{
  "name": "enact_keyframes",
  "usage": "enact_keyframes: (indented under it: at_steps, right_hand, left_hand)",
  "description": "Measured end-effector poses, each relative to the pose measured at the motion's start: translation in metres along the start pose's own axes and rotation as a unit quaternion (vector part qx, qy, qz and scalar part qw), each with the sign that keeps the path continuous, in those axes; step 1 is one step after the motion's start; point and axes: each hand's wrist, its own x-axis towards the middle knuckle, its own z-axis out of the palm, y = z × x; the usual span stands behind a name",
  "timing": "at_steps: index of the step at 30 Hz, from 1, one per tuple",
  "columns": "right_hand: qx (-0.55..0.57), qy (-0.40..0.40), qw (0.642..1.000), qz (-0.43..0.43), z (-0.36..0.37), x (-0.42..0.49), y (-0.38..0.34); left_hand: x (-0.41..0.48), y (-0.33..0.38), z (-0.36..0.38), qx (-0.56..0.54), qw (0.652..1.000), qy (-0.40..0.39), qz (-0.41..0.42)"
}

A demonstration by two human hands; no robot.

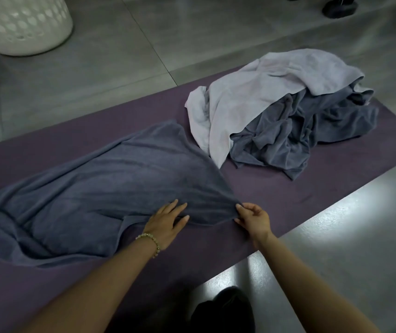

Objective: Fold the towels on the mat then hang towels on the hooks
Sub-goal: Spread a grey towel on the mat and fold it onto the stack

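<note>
One purple mat (288,188) is lying under both hands, carrying a grey towel (101,183) spreading leftward from the fingers (179,209) and a towel heap (288,121) beyond them. Left hand (165,224) is pressing the grey towel with straight fingers; right hand (254,218) is pinching its corner.

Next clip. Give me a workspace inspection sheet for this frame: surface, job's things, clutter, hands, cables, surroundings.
Surface: purple mat lying on a grey tiled floor.
Job's things: dark grey towel spread on the mat, wrinkled, not yet folded; light towel draped over a crumpled dark towel in a heap further along the mat.
Clutter: nothing seen.
Grippers: left hand lies flat on the dark grey towel, fingers straight; right hand pinches its near corner.
Cables: nothing seen.
Surroundings: white perforated basket on the floor beyond the mat; dark object at the far edge, too cut off to identify; no hooks in view.
</note>
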Motion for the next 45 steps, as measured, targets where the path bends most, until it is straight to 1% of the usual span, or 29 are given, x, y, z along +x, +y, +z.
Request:
enact_keyframes:
  at_steps: [2,3,4,5,7,8,10,13,16,18,20,22,23,24,25,26,29,31,32,34,36,38,42,43,45]
  right_hand:
    - [-0.116,-0.008,0.992,-0.055,0.003,-0.002,-0.005]
    - [-0.201,-0.017,0.976,-0.085,0.004,-0.005,-0.009]
    - [-0.293,-0.031,0.949,-0.112,0.006,-0.009,-0.013]
    - [-0.378,-0.045,0.915,-0.135,0.009,-0.014,-0.019]
    - [-0.482,-0.073,0.856,-0.17,0.019,-0.025,-0.033]
    - [-0.508,-0.089,0.838,-0.178,0.028,-0.033,-0.041]
    - [-0.544,-0.136,0.806,-0.188,0.052,-0.05,-0.059]
    - [-0.605,-0.223,0.731,-0.223,0.099,-0.081,-0.091]
    - [-0.64,-0.286,0.66,-0.272,0.155,-0.12,-0.118]
    - [-0.665,-0.312,0.61,-0.297,0.194,-0.142,-0.126]
    - [-0.688,-0.324,0.57,-0.31,0.235,-0.163,-0.129]
    - [-0.704,-0.336,0.536,-0.321,0.277,-0.185,-0.128]
    - [-0.705,-0.341,0.528,-0.328,0.295,-0.194,-0.125]
    - [-0.702,-0.347,0.524,-0.335,0.315,-0.203,-0.119]
    - [-0.696,-0.351,0.528,-0.338,0.333,-0.209,-0.11]
    - [-0.685,-0.355,0.542,-0.334,0.349,-0.215,-0.097]
    - [-0.633,-0.379,0.607,-0.293,0.394,-0.227,-0.039]
    - [-0.603,-0.396,0.644,-0.255,0.419,-0.228,0.004]
    - [-0.584,-0.403,0.663,-0.239,0.431,-0.228,0.024]
    - [-0.534,-0.408,0.709,-0.212,0.451,-0.229,0.058]
    - [-0.492,-0.4,0.752,-0.183,0.467,-0.228,0.083]
    - [-0.478,-0.39,0.77,-0.164,0.482,-0.226,0.101]
    - [-0.447,-0.342,0.814,-0.147,0.501,-0.221,0.112]
    - [-0.443,-0.337,0.818,-0.144,0.505,-0.222,0.113]
    - [-0.452,-0.347,0.802,-0.177,0.511,-0.232,0.117]
  left_hand:
    - [-0.008,-0.005,-0.013,-0.026,1.0,0.0,-0.003]
    - [-0.013,-0.008,-0.021,-0.038,0.999,0.009,-0.007]
    - [-0.019,-0.011,-0.031,-0.049,0.999,0.017,-0.014]
    - [-0.026,-0.014,-0.04,-0.057,0.998,0.022,-0.02]
    - [-0.043,-0.022,-0.061,-0.062,0.997,0.022,-0.031]
    - [-0.052,-0.028,-0.072,-0.055,0.998,0.023,-0.035]
    - [-0.072,-0.042,-0.098,-0.003,0.998,0.03,-0.047]
    - [-0.105,-0.066,-0.146,0.073,0.994,0.061,-0.06]
    - [-0.147,-0.099,-0.193,0.131,0.985,0.083,-0.079]
    - [-0.176,-0.127,-0.219,0.176,0.976,0.093,-0.093]
    - [-0.205,-0.158,-0.238,0.19,0.967,0.109,-0.127]
    - [-0.23,-0.191,-0.249,0.185,0.961,0.121,-0.165]
    - [-0.238,-0.207,-0.251,0.182,0.959,0.121,-0.178]
    - [-0.246,-0.225,-0.251,0.177,0.958,0.123,-0.19]
    - [-0.253,-0.243,-0.249,0.169,0.956,0.124,-0.203]
    - [-0.258,-0.259,-0.244,0.157,0.956,0.122,-0.217]
    - [-0.273,-0.31,-0.211,0.13,0.952,0.101,-0.258]
    - [-0.28,-0.339,-0.188,0.119,0.951,0.094,-0.271]
    - [-0.284,-0.353,-0.178,0.098,0.951,0.101,-0.275]
    - [-0.291,-0.38,-0.156,0.022,0.95,0.132,-0.283]
    - [-0.296,-0.402,-0.135,-0.071,0.935,0.183,-0.294]
    - [-0.297,-0.417,-0.116,-0.117,0.918,0.23,-0.301]
    - [-0.3,-0.431,-0.091,-0.15,0.914,0.227,-0.302]
    - [-0.301,-0.434,-0.088,-0.169,0.908,0.23,-0.307]
    - [-0.302,-0.435,-0.09,-0.215,0.892,0.261,-0.3]
